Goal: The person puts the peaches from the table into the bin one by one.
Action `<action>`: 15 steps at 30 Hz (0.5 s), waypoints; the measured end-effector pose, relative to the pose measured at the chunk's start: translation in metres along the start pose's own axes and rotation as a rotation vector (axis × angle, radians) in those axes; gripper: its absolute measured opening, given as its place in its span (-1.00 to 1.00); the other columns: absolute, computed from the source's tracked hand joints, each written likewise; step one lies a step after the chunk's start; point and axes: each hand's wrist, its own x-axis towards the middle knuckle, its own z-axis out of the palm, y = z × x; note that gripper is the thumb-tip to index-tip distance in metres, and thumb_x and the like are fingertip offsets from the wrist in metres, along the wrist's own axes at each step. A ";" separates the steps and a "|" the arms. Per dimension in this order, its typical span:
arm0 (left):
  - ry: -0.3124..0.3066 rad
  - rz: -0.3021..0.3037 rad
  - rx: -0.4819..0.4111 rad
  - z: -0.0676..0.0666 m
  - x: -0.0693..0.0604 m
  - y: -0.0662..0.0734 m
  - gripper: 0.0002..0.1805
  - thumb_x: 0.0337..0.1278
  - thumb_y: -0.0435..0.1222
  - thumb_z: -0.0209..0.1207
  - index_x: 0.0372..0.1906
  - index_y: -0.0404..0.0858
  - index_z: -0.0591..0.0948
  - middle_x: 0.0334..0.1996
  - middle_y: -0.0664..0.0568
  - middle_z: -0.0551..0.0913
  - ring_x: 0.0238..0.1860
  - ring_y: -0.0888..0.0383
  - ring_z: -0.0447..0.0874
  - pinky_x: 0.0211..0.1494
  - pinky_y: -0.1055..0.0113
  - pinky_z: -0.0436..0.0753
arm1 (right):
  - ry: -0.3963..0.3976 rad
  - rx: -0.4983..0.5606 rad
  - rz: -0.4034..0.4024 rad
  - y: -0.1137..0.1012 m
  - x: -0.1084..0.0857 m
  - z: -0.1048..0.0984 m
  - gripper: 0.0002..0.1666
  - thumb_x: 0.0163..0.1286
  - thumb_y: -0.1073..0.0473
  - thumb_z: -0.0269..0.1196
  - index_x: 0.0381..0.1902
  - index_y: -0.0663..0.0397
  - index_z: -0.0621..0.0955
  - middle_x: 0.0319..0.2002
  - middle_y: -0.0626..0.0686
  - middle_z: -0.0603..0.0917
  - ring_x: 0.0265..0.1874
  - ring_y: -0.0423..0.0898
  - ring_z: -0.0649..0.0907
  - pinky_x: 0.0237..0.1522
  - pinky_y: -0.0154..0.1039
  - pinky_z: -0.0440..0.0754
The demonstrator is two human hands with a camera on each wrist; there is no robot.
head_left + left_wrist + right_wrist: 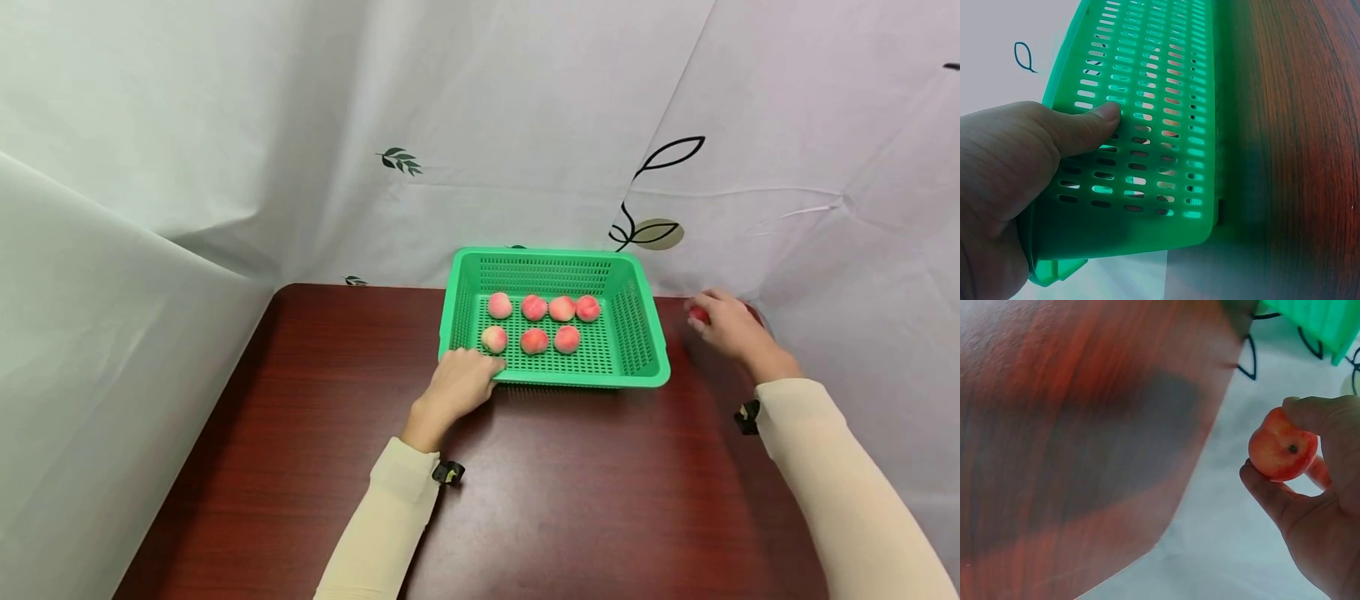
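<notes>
A green plastic basket [645, 333] with slotted walls stands at the back of the table, holding several peaches [534, 341] in two rows. My left hand [463, 382] grips its front left corner; in the left wrist view the thumb [1094, 128] lies against the outside of the slotted wall. To the right of the basket, my right hand [731, 325] holds one more peach [1282, 447] between thumb and fingers. That peach is red and yellow with a dark stem spot, and in the head view the fingers hide most of it.
The dark red-brown wooden table [330, 400] ends near the right hand at its back right corner. White cloth [510, 108] with leaf prints hangs behind the table and along both sides.
</notes>
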 end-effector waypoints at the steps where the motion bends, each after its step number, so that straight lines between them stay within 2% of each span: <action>1: -0.001 0.001 -0.003 0.000 0.000 0.000 -0.66 0.17 -0.41 0.24 -0.62 -0.07 0.42 -0.74 0.05 0.34 -0.68 0.02 0.42 -0.65 0.17 0.24 | 0.012 0.001 -0.005 -0.002 0.000 -0.001 -0.76 0.41 0.35 0.29 0.01 0.31 0.62 0.04 0.41 0.54 0.02 0.39 0.56 -0.01 0.34 0.51; 7: -0.008 0.003 -0.011 -0.001 0.001 0.002 -0.65 0.17 -0.44 0.22 -0.62 -0.07 0.40 -0.74 0.08 0.28 -0.68 0.06 0.34 -0.64 0.21 0.16 | 0.056 0.016 -0.021 -0.016 0.003 -0.009 -0.76 0.40 0.34 0.30 0.01 0.28 0.63 0.08 0.39 0.55 0.06 0.37 0.55 0.00 0.33 0.50; 10: -0.009 0.000 -0.001 -0.001 0.001 0.002 -0.63 0.17 -0.45 0.21 -0.62 -0.06 0.38 -0.74 0.10 0.22 -0.68 0.11 0.24 -0.63 0.25 0.12 | 0.079 0.026 -0.027 -0.025 0.007 -0.014 -0.75 0.39 0.35 0.32 0.00 0.28 0.63 0.08 0.39 0.55 0.03 0.36 0.56 -0.01 0.31 0.50; 15: -0.014 0.000 0.014 0.000 0.000 0.000 -0.60 0.24 -0.43 0.19 -0.63 -0.04 0.36 -0.73 0.13 0.14 -0.66 0.16 0.14 -0.61 0.29 0.07 | 0.147 0.021 -0.092 -0.042 0.011 -0.020 -0.76 0.34 0.37 0.35 -0.03 0.25 0.63 0.04 0.36 0.55 -0.04 0.31 0.57 -0.06 0.27 0.51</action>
